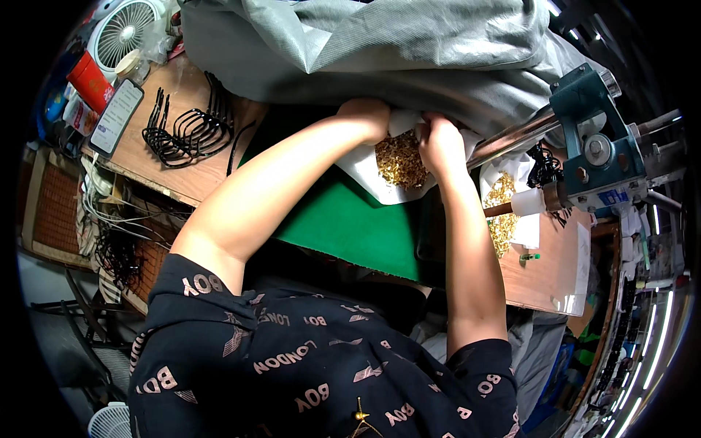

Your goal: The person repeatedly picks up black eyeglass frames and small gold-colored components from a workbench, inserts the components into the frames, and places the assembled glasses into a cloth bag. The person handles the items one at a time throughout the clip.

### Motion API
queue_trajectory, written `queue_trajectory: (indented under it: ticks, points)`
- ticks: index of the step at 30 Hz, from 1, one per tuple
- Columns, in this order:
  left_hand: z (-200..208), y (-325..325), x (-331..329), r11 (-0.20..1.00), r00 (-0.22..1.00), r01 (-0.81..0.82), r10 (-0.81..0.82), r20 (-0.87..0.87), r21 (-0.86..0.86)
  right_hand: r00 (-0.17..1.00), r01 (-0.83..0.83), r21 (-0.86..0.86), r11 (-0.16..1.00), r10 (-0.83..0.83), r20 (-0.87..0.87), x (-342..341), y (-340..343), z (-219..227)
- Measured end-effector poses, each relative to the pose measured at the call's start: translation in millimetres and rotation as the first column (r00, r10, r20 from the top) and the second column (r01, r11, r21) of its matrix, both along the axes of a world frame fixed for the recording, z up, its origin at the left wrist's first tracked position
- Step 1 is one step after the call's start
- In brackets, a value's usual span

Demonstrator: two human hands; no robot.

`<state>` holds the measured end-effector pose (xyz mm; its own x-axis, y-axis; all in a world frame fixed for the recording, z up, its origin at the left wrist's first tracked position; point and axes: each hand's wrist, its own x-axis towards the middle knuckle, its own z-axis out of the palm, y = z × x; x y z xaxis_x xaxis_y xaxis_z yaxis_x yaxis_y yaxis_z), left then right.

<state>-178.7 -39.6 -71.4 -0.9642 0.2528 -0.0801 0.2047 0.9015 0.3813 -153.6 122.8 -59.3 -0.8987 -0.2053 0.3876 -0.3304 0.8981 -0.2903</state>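
A white bag (383, 191) lies opened out in front of me, with a heap of small gold-coloured metal pieces (400, 162) in it. My left hand (367, 120) is closed at the bag's far left edge, its fingertips mostly hidden behind the hand. At the far right edge my right hand (442, 144) has its fingers curled and pinched on the white material. Under the bag spreads a green mat (343, 223). The exact shape of the gold pieces is too small to make out.
Grey cloth (409, 44) drapes across the back. A green machine head (595, 146) with a metal rod stands at right, beside another heap of gold pieces (501, 212). Black bent-wire hooks (193, 135), a phone (117, 117) and a white fan (125, 33) are at left.
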Motion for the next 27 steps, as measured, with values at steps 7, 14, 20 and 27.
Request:
queue_trajectory:
  ticks: [7, 14, 20, 27]
  points:
    - [30.1, -15.0, 2.8, 0.955, 0.999, 0.037, -0.041, 0.008, 0.294, 0.999, 0.029, -0.005, 1.000, -0.029, -0.033, 17.2, -0.8, 22.6]
    - [45.7, -18.1, 16.6, 0.886, 0.988, -0.153, 0.135, 0.072, 0.438, 0.983, 0.162, 0.069, 0.984, -0.167, 0.077, 17.4, 7.5, 23.1]
    - [64.5, -14.8, 21.7, 0.865, 0.952, -0.162, 0.263, -0.155, 0.475, 0.984, 0.134, -0.519, 0.844, -0.052, 0.169, 1.5, 11.3, 26.2]
    - [58.9, -19.7, 16.5, 0.786, 0.953, -0.028, 0.208, -0.222, 0.617, 1.000, 0.014, -0.479, 0.878, -0.011, 0.010, 16.1, 12.2, 39.1]
